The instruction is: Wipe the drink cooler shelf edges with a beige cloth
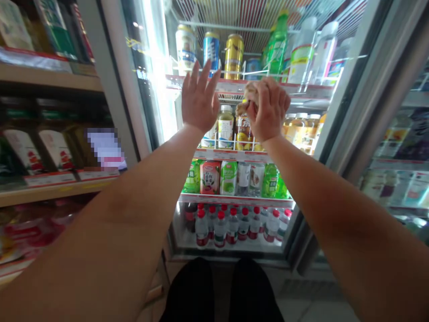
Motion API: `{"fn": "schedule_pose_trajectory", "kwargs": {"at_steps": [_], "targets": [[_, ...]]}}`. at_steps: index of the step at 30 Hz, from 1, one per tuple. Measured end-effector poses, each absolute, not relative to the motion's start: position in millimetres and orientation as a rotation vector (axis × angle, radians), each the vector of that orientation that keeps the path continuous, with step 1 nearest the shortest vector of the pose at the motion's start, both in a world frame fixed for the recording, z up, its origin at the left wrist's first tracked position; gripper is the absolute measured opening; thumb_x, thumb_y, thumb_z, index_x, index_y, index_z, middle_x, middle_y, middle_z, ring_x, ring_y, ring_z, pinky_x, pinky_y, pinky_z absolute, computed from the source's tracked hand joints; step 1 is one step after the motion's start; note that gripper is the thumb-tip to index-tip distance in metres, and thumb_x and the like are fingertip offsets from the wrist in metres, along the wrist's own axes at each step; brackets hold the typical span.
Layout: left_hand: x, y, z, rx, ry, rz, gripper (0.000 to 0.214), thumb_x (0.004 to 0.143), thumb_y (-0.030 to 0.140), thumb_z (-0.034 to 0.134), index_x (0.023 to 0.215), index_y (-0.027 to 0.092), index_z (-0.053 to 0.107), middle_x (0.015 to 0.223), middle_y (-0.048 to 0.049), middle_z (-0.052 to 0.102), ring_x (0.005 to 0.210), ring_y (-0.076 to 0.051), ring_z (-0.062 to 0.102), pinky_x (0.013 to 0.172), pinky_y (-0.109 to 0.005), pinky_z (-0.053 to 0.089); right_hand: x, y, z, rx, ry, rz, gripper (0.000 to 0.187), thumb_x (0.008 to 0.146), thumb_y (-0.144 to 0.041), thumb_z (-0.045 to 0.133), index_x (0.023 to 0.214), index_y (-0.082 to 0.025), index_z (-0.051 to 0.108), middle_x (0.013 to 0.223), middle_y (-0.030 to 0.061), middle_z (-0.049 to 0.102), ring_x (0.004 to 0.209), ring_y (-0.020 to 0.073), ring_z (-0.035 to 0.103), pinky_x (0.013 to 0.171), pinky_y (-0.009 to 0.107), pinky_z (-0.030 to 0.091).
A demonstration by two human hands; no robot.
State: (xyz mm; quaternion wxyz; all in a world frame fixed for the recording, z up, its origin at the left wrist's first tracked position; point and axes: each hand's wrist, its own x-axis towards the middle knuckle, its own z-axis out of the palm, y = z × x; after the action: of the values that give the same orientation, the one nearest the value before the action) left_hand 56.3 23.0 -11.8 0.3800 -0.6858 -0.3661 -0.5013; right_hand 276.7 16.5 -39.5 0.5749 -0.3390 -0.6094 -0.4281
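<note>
We've got our left hand [200, 105] splayed, empty, right hand [268, 105] clutching a crumpled cloth [251, 91], can't tell what's done or left

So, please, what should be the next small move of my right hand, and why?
Probably your right hand should slide its crumpled beige cloth left along the red-and-white shelf strip below the gold metal can: the cloth is gripped and appears close to that strip, while your open left hand holds nothing. Whether the cloth touches the strip is unclear.
</note>
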Motion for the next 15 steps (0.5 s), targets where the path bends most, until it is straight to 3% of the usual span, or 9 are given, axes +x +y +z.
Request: {"fn": "schedule_pose_trajectory", "kwargs": {"at_steps": [5, 10, 15], "targets": [[54, 28, -10, -1.717, -0.995, -1.183, 0.058, 0.102, 0.039, 0.043, 0.155, 0.024, 0.026, 0.164, 0.0173, 0.003, 0.152, -0.014, -0.009, 0.127, -0.044, -0.008, 279, 24, -35, -0.761, -1.212, -0.866, 0.044, 0.096, -0.028, 0.038, 0.135, -0.015, 0.054, 0.139, 0.0137, 0.054, 0.129, 0.0289, 0.050, 0.112, 0.049, 0.038], [60, 16, -14, -1.638, -0.990, -1.193, 0.053, 0.103, 0.040, 0.037, 0.154, 0.024, 0.032, 0.164, 0.0133, 0.013, 0.153, -0.016, 0.000, 0.128, -0.046, 0.003, 279, 16, -43, -0.756, -1.466, -0.972, 0.044, 0.096, -0.030, 0.041, 0.136, -0.021, 0.055, 0.141, 0.0103, 0.055, 0.132, 0.0297, 0.048, 0.111, 0.050, 0.038], [66, 4, -18, -1.617, -1.001, -1.219, 0.055, 0.099, 0.041, 0.035, 0.152, 0.027, 0.036, 0.161, 0.0169, 0.018, 0.153, -0.014, 0.005, 0.129, -0.043, 0.007, 278, 11, -49, -0.726, -1.629, -1.002, 0.044, 0.096, -0.035, 0.040, 0.137, -0.023, 0.054, 0.142, 0.0099, 0.054, 0.131, 0.0326, 0.048, 0.110, 0.055, 0.038]]}}
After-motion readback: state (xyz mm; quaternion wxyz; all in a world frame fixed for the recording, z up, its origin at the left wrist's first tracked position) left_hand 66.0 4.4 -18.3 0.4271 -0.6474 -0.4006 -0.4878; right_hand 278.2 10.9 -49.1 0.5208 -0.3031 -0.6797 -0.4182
